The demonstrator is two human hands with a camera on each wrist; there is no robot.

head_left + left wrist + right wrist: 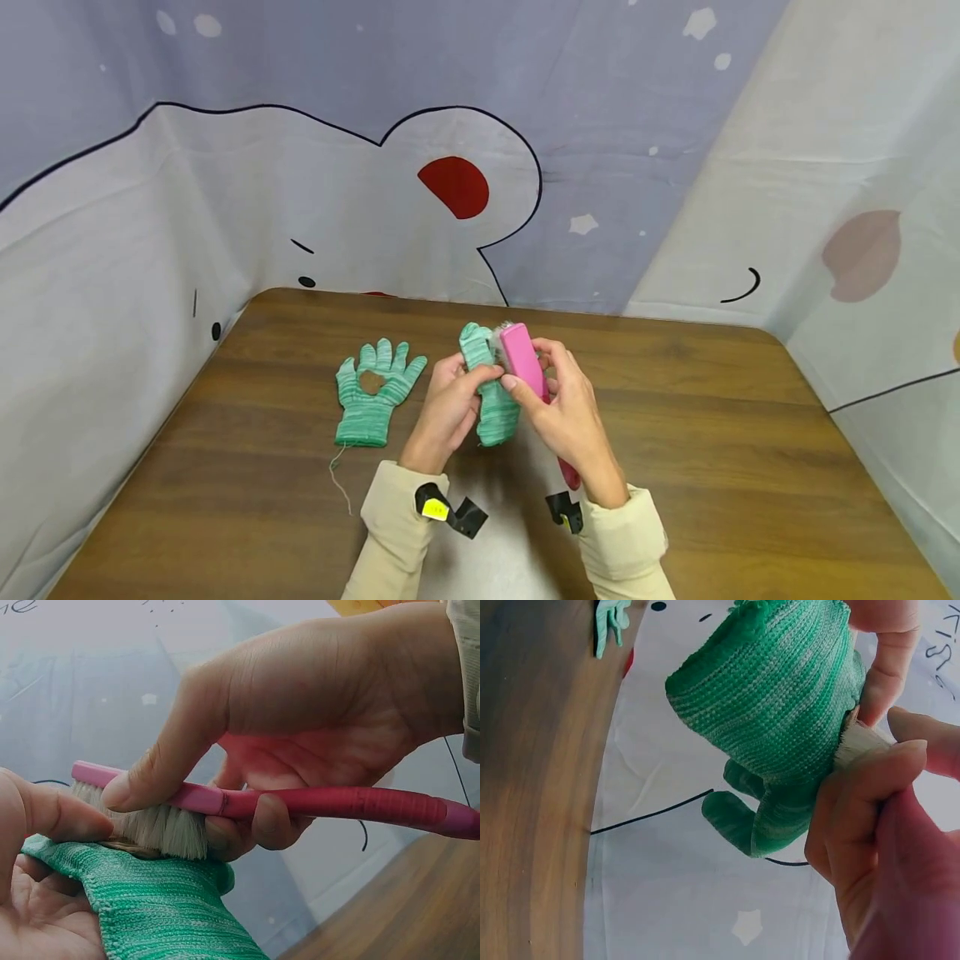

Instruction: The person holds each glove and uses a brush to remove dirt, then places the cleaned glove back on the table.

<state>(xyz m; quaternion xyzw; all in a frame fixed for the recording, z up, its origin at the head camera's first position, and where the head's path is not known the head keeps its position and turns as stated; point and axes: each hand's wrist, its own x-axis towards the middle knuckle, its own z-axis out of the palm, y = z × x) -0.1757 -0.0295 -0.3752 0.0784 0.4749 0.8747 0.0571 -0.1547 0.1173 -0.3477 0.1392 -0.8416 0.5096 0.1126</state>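
Left hand [444, 410] gripping green glove [497, 414], long axis roughly 12-to-6; right hand [567, 410] clamped on pink brush [523, 360], axis 11-to-5, bristles [184, 832] facing 9 o'clock, touching the glove at its brown patch [129, 847]. Second glove [365, 423] flat on the wooden worktop [720, 433] at the left hand's 9 o'clock, nearer that hand; patterned cloth [352, 200] behind, at 12.

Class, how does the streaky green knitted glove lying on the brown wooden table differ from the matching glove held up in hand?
The lying glove is spread flat, fingers fanned; the held glove is gripped by the left hand, folded narrower.
The lying glove's round brown patch shows fully; the held glove's brown patch is partly hidden under the pale bristles of a pink brush.
Both are knitted in green with paler streaks.
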